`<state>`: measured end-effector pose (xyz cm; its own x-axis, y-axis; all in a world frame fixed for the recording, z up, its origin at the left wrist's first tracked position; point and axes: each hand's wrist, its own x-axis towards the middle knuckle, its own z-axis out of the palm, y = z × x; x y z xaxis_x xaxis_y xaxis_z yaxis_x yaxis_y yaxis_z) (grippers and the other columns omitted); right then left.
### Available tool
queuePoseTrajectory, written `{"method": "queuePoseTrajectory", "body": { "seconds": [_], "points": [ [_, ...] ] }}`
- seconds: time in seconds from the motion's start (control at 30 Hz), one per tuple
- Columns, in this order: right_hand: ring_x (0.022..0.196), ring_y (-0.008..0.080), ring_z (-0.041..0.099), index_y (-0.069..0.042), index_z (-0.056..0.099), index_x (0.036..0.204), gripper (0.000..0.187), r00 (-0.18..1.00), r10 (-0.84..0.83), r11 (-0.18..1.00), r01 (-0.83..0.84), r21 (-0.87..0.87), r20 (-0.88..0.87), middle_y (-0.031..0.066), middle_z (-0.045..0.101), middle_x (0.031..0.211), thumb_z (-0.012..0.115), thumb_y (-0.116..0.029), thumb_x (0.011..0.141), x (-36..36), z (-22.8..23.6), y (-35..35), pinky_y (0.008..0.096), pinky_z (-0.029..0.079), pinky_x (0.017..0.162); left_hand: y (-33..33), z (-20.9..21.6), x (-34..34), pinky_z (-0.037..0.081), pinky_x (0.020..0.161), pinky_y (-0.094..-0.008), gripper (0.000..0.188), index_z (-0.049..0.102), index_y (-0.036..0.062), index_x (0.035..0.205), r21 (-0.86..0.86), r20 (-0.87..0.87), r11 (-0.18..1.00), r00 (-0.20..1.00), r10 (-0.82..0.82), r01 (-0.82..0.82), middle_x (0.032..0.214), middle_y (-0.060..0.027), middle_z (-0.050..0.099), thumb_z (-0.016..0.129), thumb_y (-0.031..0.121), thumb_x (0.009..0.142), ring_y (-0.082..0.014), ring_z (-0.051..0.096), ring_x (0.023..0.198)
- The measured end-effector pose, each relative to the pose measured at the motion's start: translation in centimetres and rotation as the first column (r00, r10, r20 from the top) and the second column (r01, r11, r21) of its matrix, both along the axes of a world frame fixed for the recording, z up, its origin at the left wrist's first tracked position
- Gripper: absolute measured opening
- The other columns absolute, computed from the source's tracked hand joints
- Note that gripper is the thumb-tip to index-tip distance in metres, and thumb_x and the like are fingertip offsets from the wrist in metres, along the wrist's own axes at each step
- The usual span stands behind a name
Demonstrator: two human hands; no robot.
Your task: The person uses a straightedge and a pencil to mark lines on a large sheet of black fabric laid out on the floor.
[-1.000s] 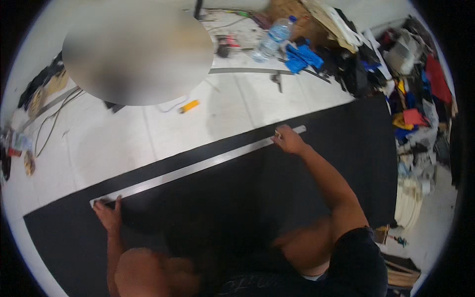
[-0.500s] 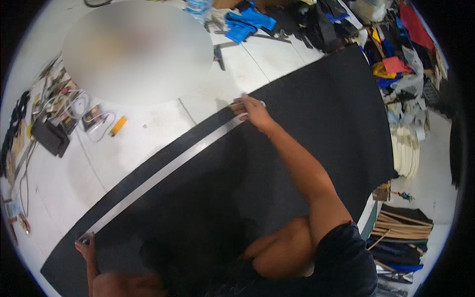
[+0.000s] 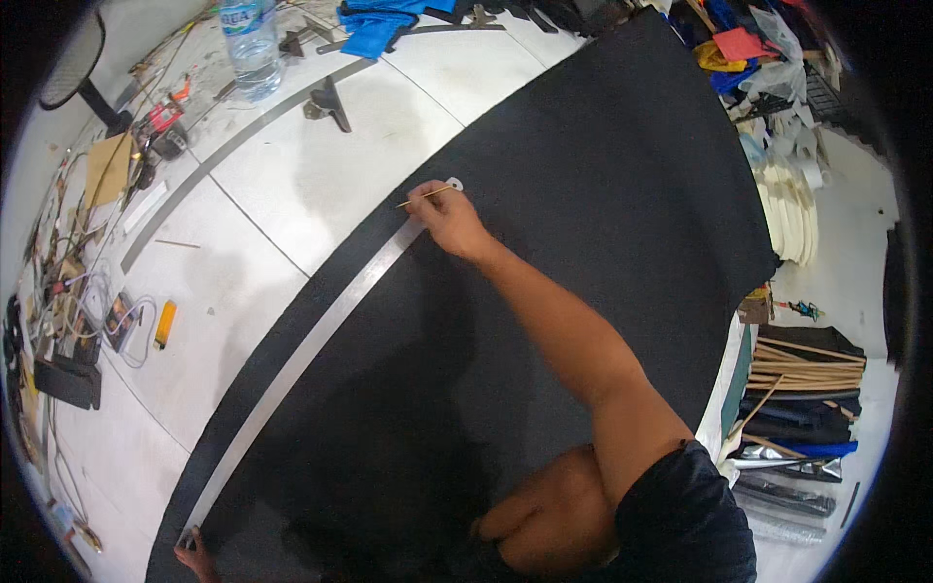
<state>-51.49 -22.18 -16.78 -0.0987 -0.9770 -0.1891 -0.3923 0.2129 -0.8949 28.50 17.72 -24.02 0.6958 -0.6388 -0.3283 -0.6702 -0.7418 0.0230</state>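
A long metal ruler [image 3: 321, 321] lies slantwise on a big sheet of black material [image 3: 603, 194], a little in from its curved left edge. Toward its far end is my right hand [image 3: 449, 222], closed around a thin tan stick [image 3: 437, 192] and resting over the ruler. The ruler's rounded tip with a hole shows just past my fingers. Down at the lower left, my left hand [image 3: 197, 559] grips the ruler's near end between thumb and fingers; the picture's edge cuts off part of it. My bent knee [image 3: 554, 515] is on the black sheet.
Left on the white tiled floor [image 3: 253, 185] are a yellow cutter [image 3: 165, 324], cables, a curved grey strip [image 3: 185, 189] and a large clip [image 3: 328, 103]. A water bottle [image 3: 253, 53] stands farther back. Fabric scraps and wooden sticks [image 3: 807, 367] lie at right.
The view has turned, so the ruler and sheet lie steeper and my left hand sits lower. My right hand stays by the ruler's far end; the thin stick now shows more plainly.
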Motion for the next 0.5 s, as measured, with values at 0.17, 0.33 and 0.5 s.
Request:
{"method": "queuePoseTrajectory", "body": {
  "seconds": [0.17,0.33,0.5],
  "points": [
    [0.082,0.0137,0.062,-0.002,0.064,0.105,0.021,0.995,0.089,0.996,-0.088,0.014,-0.042,0.0055,0.066,0.089,0.061,-0.022,0.098,0.7,-0.1,0.3,0.0307,0.051,0.074,0.2,-0.9,2.5,0.048,0.09,-0.0515,0.076,0.057,-0.0082,0.111,-0.096,0.063,0.984,0.987,-0.146,0.152,0.11,-0.0281,0.06,0.08,0.057,0.077,-0.0405,0.059,0.104],
    [0.08,0.0173,0.065,-0.002,0.066,0.104,0.021,0.992,0.022,1.0,-0.022,0.001,-0.127,0.0089,0.069,0.088,0.063,-0.021,0.095,-1.4,-0.4,0.2,0.0332,0.052,0.075,0.3,-1.0,3.0,0.047,0.09,-0.052,0.077,0.057,-0.0085,0.109,-0.118,0.073,0.977,0.983,-0.168,0.176,0.109,-0.0277,0.06,0.079,0.058,0.078,-0.0415,0.059,0.104],
    [0.082,0.015,0.064,-0.002,0.065,0.101,0.017,0.992,-0.026,1.0,0.024,-0.016,-0.124,0.0069,0.068,0.089,0.064,-0.017,0.093,-3.6,-1.4,0.3,0.0314,0.052,0.076,0.3,-0.6,2.1,0.047,0.09,-0.0523,0.083,0.057,-0.0101,0.11,-0.035,0.177,0.992,0.977,-0.116,0.124,0.109,-0.028,0.059,0.078,0.063,0.076,-0.0417,0.058,0.103]
  ]
}}
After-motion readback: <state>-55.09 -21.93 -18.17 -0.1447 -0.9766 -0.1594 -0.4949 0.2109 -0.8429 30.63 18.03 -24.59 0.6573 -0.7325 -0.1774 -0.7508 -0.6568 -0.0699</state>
